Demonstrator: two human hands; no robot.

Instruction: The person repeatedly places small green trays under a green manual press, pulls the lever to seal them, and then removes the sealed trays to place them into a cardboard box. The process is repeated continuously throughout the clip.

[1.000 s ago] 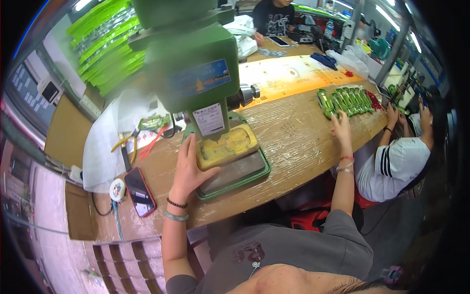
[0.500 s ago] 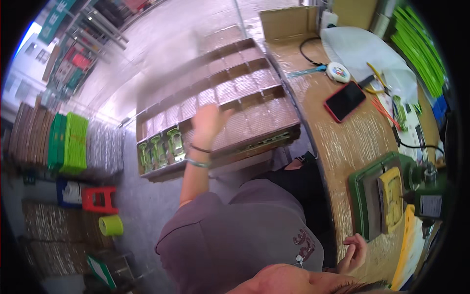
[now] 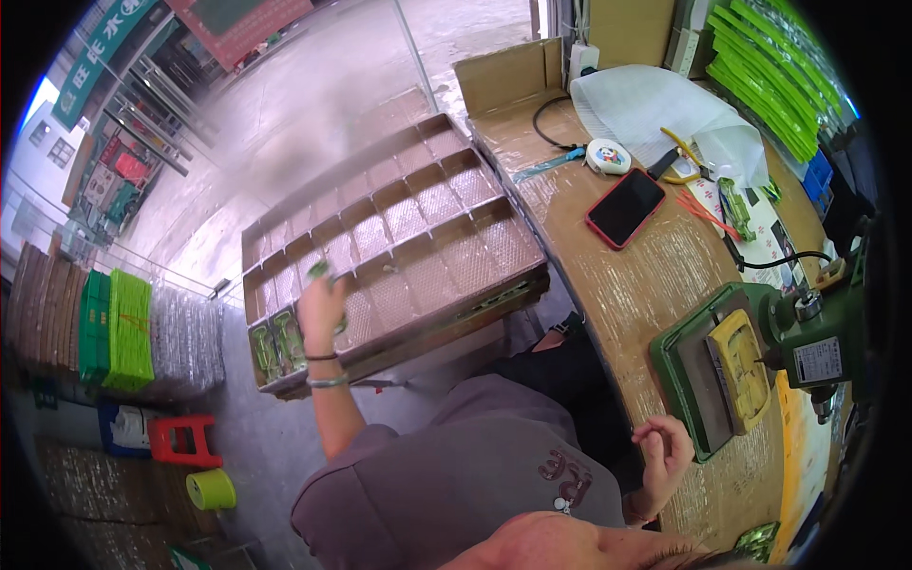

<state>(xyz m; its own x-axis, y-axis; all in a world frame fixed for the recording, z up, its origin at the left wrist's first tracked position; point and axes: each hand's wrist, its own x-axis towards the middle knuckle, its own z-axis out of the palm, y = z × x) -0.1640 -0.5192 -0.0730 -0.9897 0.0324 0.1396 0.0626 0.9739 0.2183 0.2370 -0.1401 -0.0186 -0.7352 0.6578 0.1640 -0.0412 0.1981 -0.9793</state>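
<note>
My left hand is over the near left part of a shallow brown divided box. Its fingers are closed around a shiny green piece, whose end shows past the fingertips; its exact kind is hard to make out. Beside that hand, other green pieces lie in the compartments at the box's left end. My right hand is at the workbench's near edge, palm turned up, with loosely bent fingers and nothing visible in it. Close to it is a green machine base bearing a yellow block.
On the cardboard-covered workbench lie a phone, a white tape measure, yellow-handled pliers and clear wrap. A green drill press stands at right. Stacked panels, a red stool and a yellow-green bucket are at left.
My left hand has moved left and nearer across the box, and a green piece now shows at its fingers. My right hand has shifted slightly. The whole view has turned a little.
</note>
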